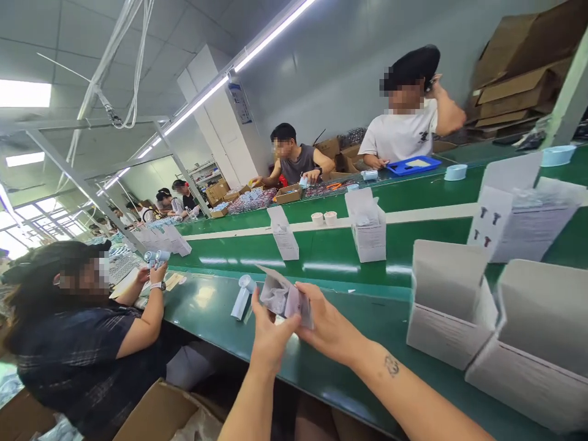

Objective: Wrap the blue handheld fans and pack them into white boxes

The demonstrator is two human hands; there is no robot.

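Observation:
Both my hands hold a small white cardboard box (267,278) with its lid flap up, tilted above the front edge of the green bench. My left hand (271,337) grips its near left side, thumb across the front. Around its right side wraps my right hand (324,321). Inside the box sits something in clear plastic wrap (276,299); its kind cannot be made out. Just left of my left hand, a light blue handheld fan (241,300) lies on the bench.
Open white boxes (450,331) stand close on my right. Filled boxes (370,236) and two small round tubs (324,218) are on the green conveyor (321,245). A co-worker (92,343) sits at left holding light blue fans. An open carton (154,416) is below; others work opposite.

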